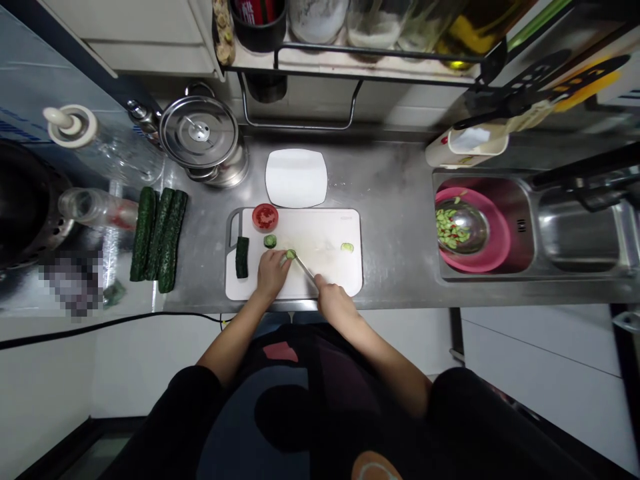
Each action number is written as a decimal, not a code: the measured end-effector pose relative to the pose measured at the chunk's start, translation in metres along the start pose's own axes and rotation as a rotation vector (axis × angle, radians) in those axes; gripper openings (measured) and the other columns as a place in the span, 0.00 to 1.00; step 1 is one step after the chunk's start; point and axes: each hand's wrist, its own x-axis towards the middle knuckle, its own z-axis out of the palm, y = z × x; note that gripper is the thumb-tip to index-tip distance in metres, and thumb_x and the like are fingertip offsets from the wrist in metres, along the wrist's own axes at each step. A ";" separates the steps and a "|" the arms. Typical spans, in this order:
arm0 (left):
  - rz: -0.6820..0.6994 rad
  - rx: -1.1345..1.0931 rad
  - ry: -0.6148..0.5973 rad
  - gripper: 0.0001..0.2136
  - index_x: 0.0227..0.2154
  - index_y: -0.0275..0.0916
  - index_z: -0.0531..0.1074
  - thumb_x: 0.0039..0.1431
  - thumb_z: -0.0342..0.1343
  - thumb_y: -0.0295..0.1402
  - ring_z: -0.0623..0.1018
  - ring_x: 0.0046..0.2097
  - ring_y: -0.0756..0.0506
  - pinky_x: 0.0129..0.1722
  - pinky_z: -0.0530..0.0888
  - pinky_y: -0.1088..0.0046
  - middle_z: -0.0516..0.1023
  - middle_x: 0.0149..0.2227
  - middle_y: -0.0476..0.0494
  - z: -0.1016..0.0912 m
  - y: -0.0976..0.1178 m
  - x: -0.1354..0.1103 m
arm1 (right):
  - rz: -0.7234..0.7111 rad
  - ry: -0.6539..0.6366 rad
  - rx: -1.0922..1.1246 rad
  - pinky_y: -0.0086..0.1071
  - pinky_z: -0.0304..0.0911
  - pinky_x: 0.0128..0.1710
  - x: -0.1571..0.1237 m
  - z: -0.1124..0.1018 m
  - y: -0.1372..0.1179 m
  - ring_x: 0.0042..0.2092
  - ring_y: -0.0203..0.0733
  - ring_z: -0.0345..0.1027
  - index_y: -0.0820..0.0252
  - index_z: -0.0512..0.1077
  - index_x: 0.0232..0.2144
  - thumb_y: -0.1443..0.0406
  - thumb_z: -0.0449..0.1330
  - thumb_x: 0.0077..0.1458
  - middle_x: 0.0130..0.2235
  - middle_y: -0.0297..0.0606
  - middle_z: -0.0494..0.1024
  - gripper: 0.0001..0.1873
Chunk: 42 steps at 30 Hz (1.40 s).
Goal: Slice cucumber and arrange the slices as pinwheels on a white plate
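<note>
A white cutting board (pixel 320 227) lies on the steel counter in front of me. My right hand (pixel 336 301) is closed around the handle of a knife (pixel 305 269), its blade angled up and left. At the blade's tip, my left hand (pixel 273 272) pinches a small green cucumber piece (pixel 291 254). Another short cucumber chunk (pixel 270 241) sits just above my left hand. Farther left is a longer dark cucumber section (pixel 242 257). A pale cucumber slice (pixel 347 247) rests near the board's right side. At the board's top edge stands a red round dish (pixel 265 217).
Behind the board is a white plate (pixel 296 177). Whole cucumbers (pixel 159 237) lie at left, near a lidded steel pot (pixel 203 137) and a glass jar (pixel 100 208). In the right sink (pixel 525 230), a pink basin (pixel 497 233) holds a bowl of green and red pieces.
</note>
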 end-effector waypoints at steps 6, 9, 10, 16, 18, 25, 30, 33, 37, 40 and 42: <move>-0.020 -0.005 0.000 0.08 0.40 0.40 0.74 0.57 0.58 0.30 0.74 0.44 0.45 0.48 0.71 0.67 0.75 0.38 0.43 0.000 0.001 -0.002 | 0.008 -0.010 -0.024 0.29 0.62 0.42 0.000 -0.003 -0.005 0.47 0.44 0.71 0.58 0.59 0.58 0.77 0.46 0.57 0.41 0.46 0.76 0.27; -0.026 -0.007 -0.001 0.08 0.40 0.39 0.75 0.57 0.58 0.29 0.74 0.44 0.45 0.49 0.71 0.67 0.75 0.38 0.43 0.001 0.001 -0.001 | 0.009 -0.018 -0.031 0.28 0.62 0.41 0.000 -0.003 -0.004 0.47 0.44 0.71 0.57 0.59 0.58 0.78 0.45 0.57 0.41 0.46 0.76 0.28; -0.028 -0.008 0.001 0.08 0.40 0.39 0.75 0.57 0.58 0.29 0.74 0.44 0.45 0.49 0.71 0.67 0.75 0.38 0.43 0.001 0.001 -0.001 | 0.005 -0.018 -0.033 0.28 0.62 0.41 0.000 -0.003 -0.004 0.47 0.45 0.71 0.57 0.59 0.58 0.78 0.45 0.56 0.41 0.46 0.76 0.28; -0.014 -0.011 0.005 0.08 0.40 0.40 0.75 0.57 0.57 0.30 0.74 0.44 0.45 0.48 0.71 0.67 0.75 0.38 0.43 0.001 0.000 -0.001 | -0.011 -0.009 -0.047 0.29 0.62 0.39 0.001 -0.003 -0.005 0.46 0.46 0.72 0.58 0.59 0.58 0.78 0.44 0.56 0.40 0.47 0.76 0.28; -0.006 -0.007 0.014 0.08 0.40 0.39 0.75 0.57 0.57 0.29 0.74 0.44 0.45 0.48 0.71 0.68 0.75 0.38 0.43 0.001 0.000 -0.002 | -0.009 -0.009 -0.051 0.29 0.62 0.39 0.001 -0.003 -0.005 0.46 0.46 0.72 0.58 0.59 0.57 0.78 0.44 0.57 0.40 0.47 0.76 0.27; 0.023 -0.012 0.048 0.08 0.39 0.40 0.75 0.56 0.58 0.29 0.74 0.42 0.45 0.46 0.72 0.68 0.76 0.36 0.44 0.005 -0.004 -0.002 | 0.002 -0.033 -0.022 0.30 0.62 0.42 0.003 -0.006 -0.007 0.47 0.45 0.71 0.58 0.59 0.58 0.77 0.43 0.57 0.42 0.46 0.76 0.28; 0.009 -0.017 0.028 0.08 0.39 0.39 0.75 0.56 0.58 0.29 0.75 0.43 0.44 0.47 0.72 0.68 0.76 0.37 0.44 0.002 -0.003 -0.001 | 0.005 -0.039 0.000 0.31 0.61 0.43 0.005 -0.005 -0.007 0.48 0.46 0.71 0.59 0.59 0.58 0.78 0.45 0.55 0.42 0.46 0.75 0.28; -0.004 -0.018 -0.002 0.08 0.39 0.40 0.74 0.56 0.57 0.29 0.74 0.44 0.44 0.48 0.72 0.67 0.76 0.39 0.43 -0.001 0.000 0.001 | -0.001 -0.035 0.000 0.30 0.61 0.42 0.000 -0.002 -0.003 0.47 0.46 0.71 0.58 0.59 0.59 0.79 0.46 0.55 0.41 0.46 0.76 0.30; -0.040 -0.013 -0.035 0.08 0.39 0.40 0.74 0.56 0.56 0.30 0.74 0.46 0.43 0.50 0.70 0.67 0.75 0.40 0.43 -0.004 0.005 0.003 | 0.018 -0.042 0.014 0.29 0.60 0.39 -0.010 0.005 0.006 0.44 0.45 0.72 0.59 0.60 0.58 0.78 0.47 0.56 0.40 0.46 0.76 0.28; -0.082 0.000 -0.046 0.06 0.37 0.39 0.73 0.57 0.55 0.30 0.73 0.45 0.43 0.49 0.70 0.66 0.75 0.39 0.42 -0.006 0.010 0.006 | 0.038 -0.040 0.030 0.28 0.59 0.37 -0.014 0.010 0.011 0.41 0.44 0.72 0.59 0.62 0.56 0.78 0.46 0.56 0.38 0.45 0.76 0.27; -0.111 0.010 -0.050 0.05 0.35 0.38 0.73 0.57 0.54 0.30 0.73 0.45 0.42 0.48 0.70 0.66 0.75 0.38 0.41 -0.006 0.014 0.009 | 0.032 -0.027 0.053 0.28 0.58 0.35 -0.017 0.015 0.017 0.39 0.43 0.71 0.58 0.63 0.56 0.77 0.46 0.55 0.36 0.43 0.76 0.28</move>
